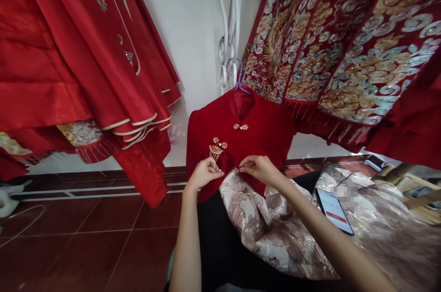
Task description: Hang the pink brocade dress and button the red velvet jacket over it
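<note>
My right hand is nearly closed, thumb and forefinger pinching a small ornamental piece at the red top's front; such a fine grip probably keeps something so small steady. At its nine o'clock, my left hand has thumb and fingertips drawn together; I can't tell whether they hold anything. Both wrists bend inward, forearms reaching up from five and six o'clock.

The red top is at twelve, on a purple hanger, which seems to take its weight and leave both hands free. A fan-shaped brooch sits at my left hand's one o'clock. Patterned cloth lies heaped at five, with a phone on it at four, face up, likely for easy viewing.
</note>
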### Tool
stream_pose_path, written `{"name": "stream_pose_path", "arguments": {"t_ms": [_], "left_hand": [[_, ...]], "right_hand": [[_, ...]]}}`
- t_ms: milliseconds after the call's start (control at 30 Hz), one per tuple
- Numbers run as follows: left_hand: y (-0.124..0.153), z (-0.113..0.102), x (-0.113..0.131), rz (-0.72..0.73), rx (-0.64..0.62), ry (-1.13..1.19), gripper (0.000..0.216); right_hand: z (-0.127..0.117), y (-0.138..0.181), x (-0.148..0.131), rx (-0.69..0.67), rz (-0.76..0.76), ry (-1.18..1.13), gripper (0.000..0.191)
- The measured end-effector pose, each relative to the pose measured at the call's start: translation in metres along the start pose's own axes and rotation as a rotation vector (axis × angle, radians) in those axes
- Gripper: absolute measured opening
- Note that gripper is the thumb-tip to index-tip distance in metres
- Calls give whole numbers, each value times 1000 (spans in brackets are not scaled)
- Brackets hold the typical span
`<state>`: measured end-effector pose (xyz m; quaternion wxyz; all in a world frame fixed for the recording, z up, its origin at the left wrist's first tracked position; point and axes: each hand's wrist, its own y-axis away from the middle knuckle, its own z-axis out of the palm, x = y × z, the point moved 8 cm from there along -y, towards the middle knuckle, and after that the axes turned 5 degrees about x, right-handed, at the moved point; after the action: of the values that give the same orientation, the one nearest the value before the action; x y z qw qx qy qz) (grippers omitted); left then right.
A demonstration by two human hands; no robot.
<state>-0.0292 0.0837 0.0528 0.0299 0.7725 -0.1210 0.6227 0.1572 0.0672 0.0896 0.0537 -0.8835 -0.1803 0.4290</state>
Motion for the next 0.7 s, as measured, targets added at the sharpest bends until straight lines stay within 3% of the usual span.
{"name": "stream_pose_path", "arguments": {"t_ms": [100,233,433,700], "left_hand": [[-1,8,3,19,-26,-56,31],[4,22,12,8,-195,-23,21],[6,24,15,-21,-226,51,31],[-1,23,9,22,-136,-5,26]], "right_hand": [[-21,1,-9,80,35,-31,11],[-31,6,-30,91,47,-85,11],[-7,9,-37,22,-32,-65,13],[19,12,-35,136,-130,68,18]]}}
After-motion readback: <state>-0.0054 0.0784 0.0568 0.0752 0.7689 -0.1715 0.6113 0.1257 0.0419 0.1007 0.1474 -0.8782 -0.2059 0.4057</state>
